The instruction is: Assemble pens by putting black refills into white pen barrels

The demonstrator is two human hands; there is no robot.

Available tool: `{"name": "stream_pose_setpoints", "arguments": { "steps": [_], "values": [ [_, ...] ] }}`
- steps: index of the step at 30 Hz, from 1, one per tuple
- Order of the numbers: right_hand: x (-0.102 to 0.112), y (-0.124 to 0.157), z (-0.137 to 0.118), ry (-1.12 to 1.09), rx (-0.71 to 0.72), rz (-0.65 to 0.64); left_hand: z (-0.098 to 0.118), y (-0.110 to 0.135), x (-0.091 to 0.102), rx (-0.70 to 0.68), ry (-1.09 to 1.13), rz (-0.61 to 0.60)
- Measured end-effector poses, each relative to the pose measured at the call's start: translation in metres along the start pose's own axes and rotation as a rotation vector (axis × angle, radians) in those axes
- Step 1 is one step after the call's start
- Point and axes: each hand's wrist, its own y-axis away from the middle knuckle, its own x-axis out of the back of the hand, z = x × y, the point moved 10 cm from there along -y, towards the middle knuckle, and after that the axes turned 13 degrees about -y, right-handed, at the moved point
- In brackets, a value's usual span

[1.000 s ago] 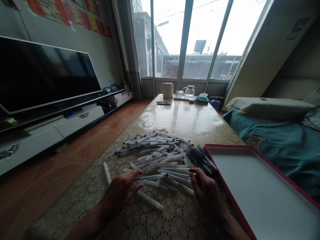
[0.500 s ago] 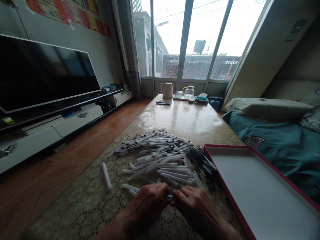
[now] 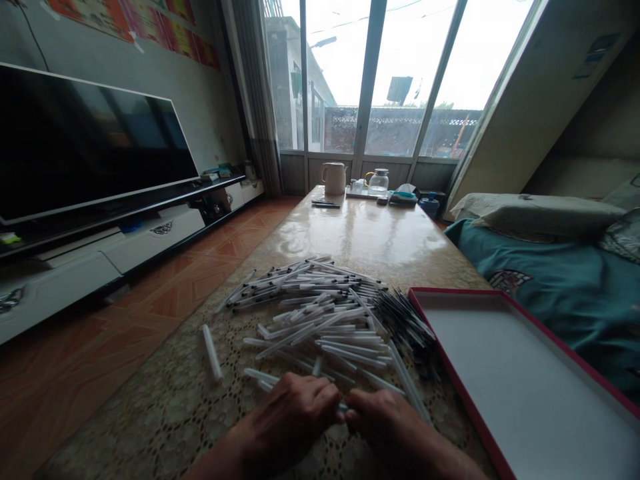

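Note:
My left hand (image 3: 300, 410) and my right hand (image 3: 387, 420) meet at the near side of the table, both closed. Between their fingertips shows a short, pale bit of a pen (image 3: 343, 408); the fingers cover most of it. Just beyond lies a loose heap of whitish translucent pen barrels (image 3: 310, 327). Farther back in the heap, white pens (image 3: 300, 283) have dark ends. Right of these is a bundle of thin dark sticks (image 3: 403, 317), which look like pen refills. A single white barrel (image 3: 212, 353) rests apart on the left.
A shallow red-rimmed tray (image 3: 500, 360) with a white inside stands on the right. At the table's far end are a beige jug (image 3: 334, 179), a glass pot (image 3: 379, 183) and a tissue pack (image 3: 403, 195). A teal-covered seat (image 3: 550, 267) borders the right side.
My hands have shifted slightly down towards me, the pen piece still between them. More of the barrels beyond my right hand is uncovered.

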Motion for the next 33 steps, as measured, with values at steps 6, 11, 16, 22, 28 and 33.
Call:
{"name": "stream_pose_setpoints", "arguments": {
  "steps": [6, 11, 16, 22, 28, 33],
  "values": [
    [-0.001, -0.005, -0.008, 0.307, 0.062, 0.049, -0.02, 0.003, -0.007, 0.213, 0.307, -0.176],
    [0.009, -0.005, -0.034, 0.452, 0.187, 0.088, -0.033, 0.003, -0.009, 0.398, 0.66, -0.272],
    [0.014, -0.006, -0.044, 0.478, 0.194, 0.112, -0.036, 0.006, -0.015, 0.49, 0.917, -0.352],
    [0.021, -0.006, -0.054, 0.483, 0.196, 0.172, -0.036, 0.007, -0.013, 0.521, 1.038, -0.341],
    [0.025, -0.008, -0.037, 0.326, 0.131, 0.189, -0.041, 0.002, -0.013, 0.447, 0.852, -0.308],
    [0.016, -0.006, -0.007, -0.172, -0.018, -0.002, -0.026, -0.009, -0.005, 0.116, 0.313, -0.146]
  ]
}}
